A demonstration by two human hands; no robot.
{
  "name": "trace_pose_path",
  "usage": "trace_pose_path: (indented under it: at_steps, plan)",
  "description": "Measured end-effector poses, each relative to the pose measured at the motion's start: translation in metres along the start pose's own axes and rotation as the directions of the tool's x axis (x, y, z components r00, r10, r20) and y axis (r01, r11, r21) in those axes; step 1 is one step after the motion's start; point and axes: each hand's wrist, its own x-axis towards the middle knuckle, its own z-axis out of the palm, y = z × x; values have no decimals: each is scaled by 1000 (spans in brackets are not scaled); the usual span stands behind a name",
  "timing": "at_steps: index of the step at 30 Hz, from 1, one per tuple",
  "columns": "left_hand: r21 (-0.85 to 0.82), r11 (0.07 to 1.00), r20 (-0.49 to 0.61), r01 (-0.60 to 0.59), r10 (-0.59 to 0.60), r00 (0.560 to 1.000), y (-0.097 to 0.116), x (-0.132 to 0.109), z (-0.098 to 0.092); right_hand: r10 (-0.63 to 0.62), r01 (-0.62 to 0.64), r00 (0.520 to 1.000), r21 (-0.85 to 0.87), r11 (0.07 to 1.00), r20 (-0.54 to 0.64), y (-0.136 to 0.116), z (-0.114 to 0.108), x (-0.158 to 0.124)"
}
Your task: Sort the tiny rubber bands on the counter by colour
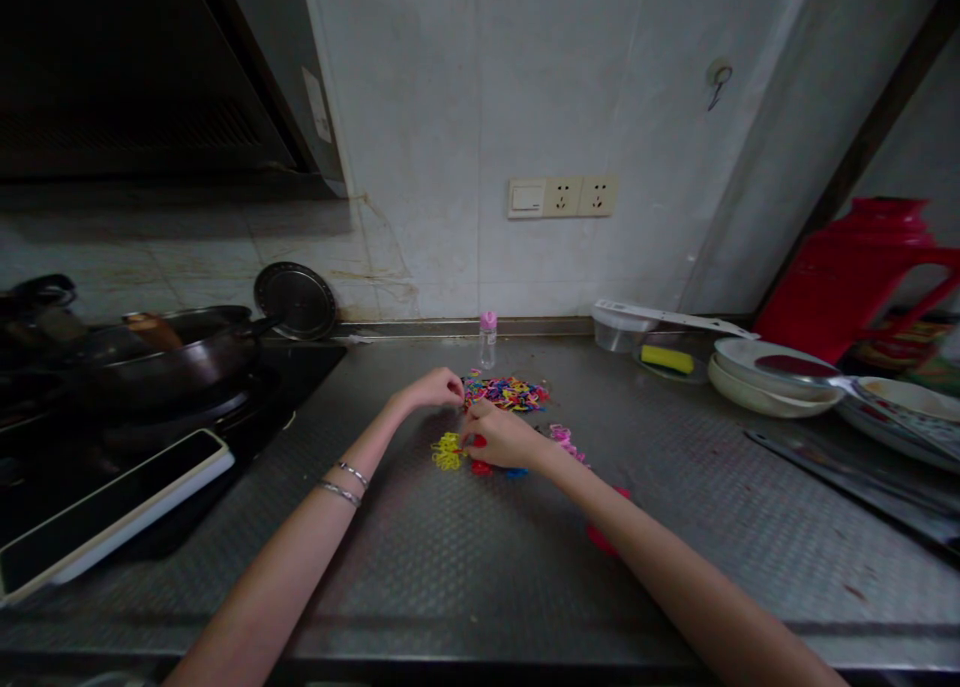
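A pile of small mixed-colour rubber bands lies in the middle of the steel counter. My left hand is at the pile's left edge, fingers bent down and pressed together; what they hold is hidden. Just in front of the pile, my right hand is closed in a pinch, with a bit of red rubber band at its fingertips. Below it are a yellow heap of bands, a red heap and a few blue bands. Pink bands lie beyond my right wrist.
A small clear bottle with a pink cap stands behind the pile. Leftward are a phone and a pan on the stove. To the right sit a yellow sponge, stacked bowls and a red thermos jug.
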Motion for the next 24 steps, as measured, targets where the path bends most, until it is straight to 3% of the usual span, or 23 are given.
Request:
trace_pose_path:
  at_steps: [5, 11, 18, 24]
  plan:
    - [-10, 1000, -16, -9, 9, 1000, 1, 0, -1, -2, 2, 1000, -29, 1000, 9, -4, 2, 0]
    - [-22, 1000, 14, 17, -16, 1000, -3, 1, -3, 5, -2, 999, 80, 997, -39, 8, -17, 2]
    - [-78, 996, 43, 38, -35, 998, 1, 0, 0, 79, -95, 991, 148, 984, 105, 26, -37, -4]
    - [-58, 998, 82, -13, 17, 996, 8, 0, 7, 222, -218, 975, 137, 966, -10, 48, -44, -11]
